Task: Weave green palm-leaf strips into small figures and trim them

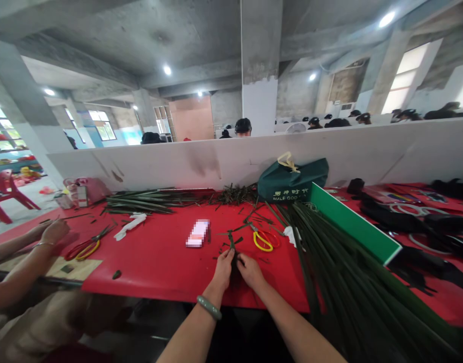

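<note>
Near the front edge of the red-covered table, my left hand (224, 266) pinches a small piece of folded green leaf strips (232, 239), its loose ends sticking out at the top. Close beside it, my right hand (250, 270) has its fingers closed at the lower part of the same strips; the exact grip is partly hidden. A green bangle (209, 307) is on my left wrist. Scissors with yellow and red handles (262, 243) lie just beyond my right hand. Small leaf scraps (223, 248) are scattered around both hands.
A phone (197, 234) lies left of my hands. Long leaves (345, 267) and a green board (348, 222) are at right. Behind stand a dark green bag (292, 179) and a low white partition (159, 164). At left, another person's hands (52, 233) are near second scissors (88, 245).
</note>
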Available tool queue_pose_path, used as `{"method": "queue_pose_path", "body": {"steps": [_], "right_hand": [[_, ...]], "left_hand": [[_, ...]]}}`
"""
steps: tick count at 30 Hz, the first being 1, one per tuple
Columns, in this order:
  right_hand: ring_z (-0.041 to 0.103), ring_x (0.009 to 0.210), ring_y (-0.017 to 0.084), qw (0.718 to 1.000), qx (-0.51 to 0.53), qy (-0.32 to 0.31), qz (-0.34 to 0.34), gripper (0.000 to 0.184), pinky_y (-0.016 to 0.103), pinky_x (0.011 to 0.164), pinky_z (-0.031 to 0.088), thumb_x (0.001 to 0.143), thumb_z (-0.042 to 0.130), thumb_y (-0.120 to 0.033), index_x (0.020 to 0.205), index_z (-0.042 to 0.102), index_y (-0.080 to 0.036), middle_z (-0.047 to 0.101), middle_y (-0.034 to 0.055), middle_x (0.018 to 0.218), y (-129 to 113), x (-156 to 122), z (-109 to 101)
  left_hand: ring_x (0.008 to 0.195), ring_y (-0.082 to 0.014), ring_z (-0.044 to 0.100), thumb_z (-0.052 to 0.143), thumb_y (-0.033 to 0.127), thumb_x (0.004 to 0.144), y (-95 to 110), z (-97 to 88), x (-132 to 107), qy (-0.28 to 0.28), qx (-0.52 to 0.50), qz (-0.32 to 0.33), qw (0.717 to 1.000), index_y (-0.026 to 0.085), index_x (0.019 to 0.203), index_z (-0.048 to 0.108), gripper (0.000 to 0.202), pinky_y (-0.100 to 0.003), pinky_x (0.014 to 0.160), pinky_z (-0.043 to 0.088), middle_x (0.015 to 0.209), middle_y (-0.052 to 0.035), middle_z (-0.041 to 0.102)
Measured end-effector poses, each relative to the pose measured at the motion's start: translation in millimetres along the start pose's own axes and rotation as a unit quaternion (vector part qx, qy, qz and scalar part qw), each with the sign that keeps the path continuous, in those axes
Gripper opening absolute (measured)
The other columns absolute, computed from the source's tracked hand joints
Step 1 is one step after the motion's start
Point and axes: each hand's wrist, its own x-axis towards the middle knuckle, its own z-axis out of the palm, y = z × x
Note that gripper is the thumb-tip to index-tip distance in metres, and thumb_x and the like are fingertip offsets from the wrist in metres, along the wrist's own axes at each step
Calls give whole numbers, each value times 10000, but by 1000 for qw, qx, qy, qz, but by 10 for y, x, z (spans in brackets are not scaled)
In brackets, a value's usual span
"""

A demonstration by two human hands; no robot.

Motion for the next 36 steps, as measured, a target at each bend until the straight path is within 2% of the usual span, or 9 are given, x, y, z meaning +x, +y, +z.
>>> {"method": "queue_pose_path", "body": {"steps": [16, 20, 24, 28, 31, 36], "right_hand": [[582, 749, 168, 1000, -2, -17, 5, 194, 249, 666, 407, 747, 414, -177, 859, 572, -180, 645, 62, 836, 29, -38, 11], [579, 752, 173, 1000, 11, -14, -1, 210, 259, 668, 409, 742, 409, -190, 879, 567, -181, 640, 60, 846, 24, -49, -1], [566, 679, 169, 999, 28, -17, -12, 180, 260, 634, 409, 738, 400, -201, 797, 567, -172, 629, 51, 756, -4, -93, -29], [557, 658, 147, 998, 50, -27, -23, 164, 236, 624, 412, 740, 386, -188, 761, 548, -181, 616, 27, 722, -19, -142, -43], [551, 650, 143, 998, 54, -31, -20, 162, 233, 622, 410, 739, 380, -180, 765, 540, -184, 614, 23, 724, -26, -160, -51], [560, 685, 149, 998, 43, -39, -15, 168, 237, 649, 408, 740, 382, -166, 784, 543, -188, 622, 31, 759, -48, -162, -67]], "left_hand": [[570, -105, 514, 651, 364, 587, -46, -23, 20, 7, -44, -16, 999, 131, 688, 602, 259, -225, 576, 379, 617, -2, 593], [543, -97, 510, 659, 376, 583, -3, -20, 11, 5, -71, -26, 997, 137, 677, 580, 269, -222, 561, 383, 587, 8, 578], [545, -122, 544, 644, 422, 589, 92, -11, 81, -9, -101, -46, 994, 135, 699, 565, 317, -248, 552, 403, 595, -15, 587], [541, -108, 553, 692, 363, 547, 183, -12, 185, -10, -123, -37, 992, 154, 736, 556, 313, -225, 527, 394, 624, -1, 594], [561, -90, 555, 688, 322, 565, 212, -19, 239, -1, -137, -25, 990, 163, 770, 560, 289, -210, 542, 399, 682, 2, 610], [573, -96, 559, 676, 267, 577, 215, -13, 259, 10, -142, -26, 989, 152, 740, 562, 230, -212, 550, 407, 661, -3, 610]]}}
